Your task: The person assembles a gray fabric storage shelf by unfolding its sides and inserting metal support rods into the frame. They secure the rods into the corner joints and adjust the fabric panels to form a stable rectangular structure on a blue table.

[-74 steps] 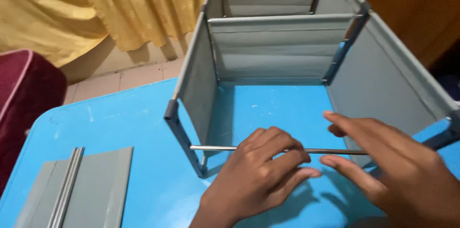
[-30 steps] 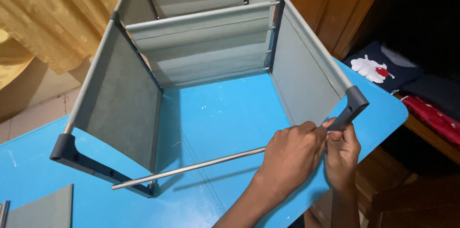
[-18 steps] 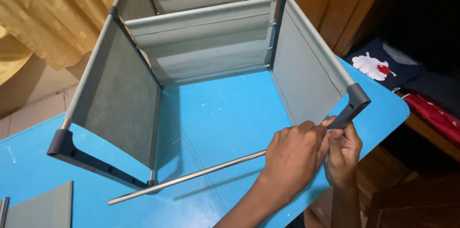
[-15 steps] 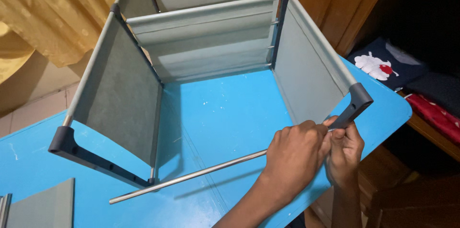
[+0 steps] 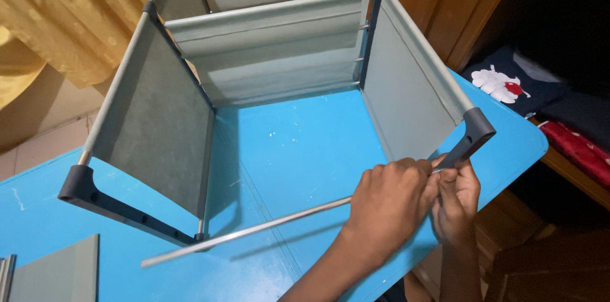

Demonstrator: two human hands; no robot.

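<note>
At lower right, the left hand [image 5: 387, 203] and right hand [image 5: 456, 203], close together, clamp a metal rod [image 5: 254, 231] against the grey corner bracket [image 5: 469, 140], steadying its end there.

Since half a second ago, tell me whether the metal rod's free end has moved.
Barely. The metal rod still crosses the left corner bracket at its foot, the free end a touch further past.

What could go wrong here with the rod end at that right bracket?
1. The metal rod has its far end loose on the blue table, beyond the left bracket; it may swing as the left hand pushes.
2. The right hand pinches beside the right bracket; fingers could get nipped, and the seating is hidden.
</note>
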